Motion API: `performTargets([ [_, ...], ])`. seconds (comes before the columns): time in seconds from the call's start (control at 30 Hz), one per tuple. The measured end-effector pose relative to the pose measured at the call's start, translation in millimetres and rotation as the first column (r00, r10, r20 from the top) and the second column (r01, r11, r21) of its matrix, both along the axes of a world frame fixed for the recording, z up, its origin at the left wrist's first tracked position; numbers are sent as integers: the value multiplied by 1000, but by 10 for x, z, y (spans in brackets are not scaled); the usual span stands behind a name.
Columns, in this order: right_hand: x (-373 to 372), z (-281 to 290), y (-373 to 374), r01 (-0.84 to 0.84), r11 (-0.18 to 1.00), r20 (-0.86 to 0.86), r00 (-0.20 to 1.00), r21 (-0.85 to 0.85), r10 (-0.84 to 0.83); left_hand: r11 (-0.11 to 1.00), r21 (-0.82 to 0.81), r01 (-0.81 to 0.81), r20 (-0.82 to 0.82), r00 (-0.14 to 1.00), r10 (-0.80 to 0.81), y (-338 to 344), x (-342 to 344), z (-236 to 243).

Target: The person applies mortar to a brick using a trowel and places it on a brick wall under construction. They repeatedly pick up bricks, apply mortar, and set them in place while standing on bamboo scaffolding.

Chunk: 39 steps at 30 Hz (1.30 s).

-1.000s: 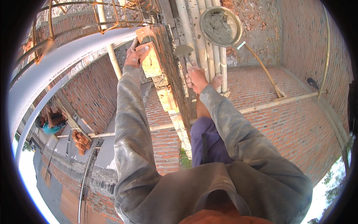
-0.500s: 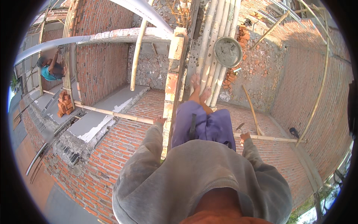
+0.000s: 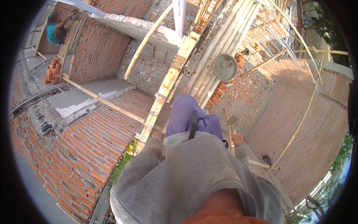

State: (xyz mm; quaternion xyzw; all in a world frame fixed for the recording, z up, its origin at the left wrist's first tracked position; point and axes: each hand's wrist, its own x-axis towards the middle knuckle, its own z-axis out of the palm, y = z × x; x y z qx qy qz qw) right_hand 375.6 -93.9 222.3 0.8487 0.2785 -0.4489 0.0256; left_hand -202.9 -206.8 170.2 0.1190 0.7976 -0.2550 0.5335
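A trowel (image 3: pixel 232 120) with a grey blade is in my right hand (image 3: pixel 237 139), whose fingers are closed round its handle beside my right thigh. My left hand (image 3: pixel 158 134) is low at my left side, next to the narrow top of a brick wall (image 3: pixel 159 102); its fingers are too small and partly hidden to read. Ahead, a round basin (image 3: pixel 236 71) of grey mortar rests on bamboo poles (image 3: pixel 223 35) laid lengthwise. One bare foot (image 3: pixel 185 90) shows beyond my purple-clad knees.
Loose bricks (image 3: pixel 217 96) and rubble lie below the poles on the right. Bamboo rails (image 3: pixel 108 101) cross at both sides. A white pipe (image 3: pixel 179 18) rises ahead. Far left, a co-worker (image 3: pixel 56 30) in teal is near stacked bricks (image 3: pixel 52 71).
My view has turned, so the wall and poles now slant up to the right. My knees look more bent, and my left hand sits closer to my body. The trowel stays in my right hand.
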Motion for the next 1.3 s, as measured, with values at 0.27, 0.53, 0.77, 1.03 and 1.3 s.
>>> performTargets([
  [0.27,-958,1015,1544,-18,1000,-432,902,19,24,986,-42,-162,-46,986,160,-566,176,-375],
  [0.53,-2707,1300,3330,-733,618,-238,571,285,786,864,-117,-489,133,855,502,-1673,955,-332],
  [0.77,-4855,631,5424,-929,-333,499,-213,162,840,848,-156,-507,45,854,519,-2228,1606,122],
  [1.03,-6586,-334,5722,-580,-668,280,-813,-466,511,807,-161,-568,54,811,582,-2169,1992,111],
  [1.3,-7012,-727,5314,-620,-682,65,-756,-388,651,792,-136,-596,78,790,608,-2120,2107,7],
])
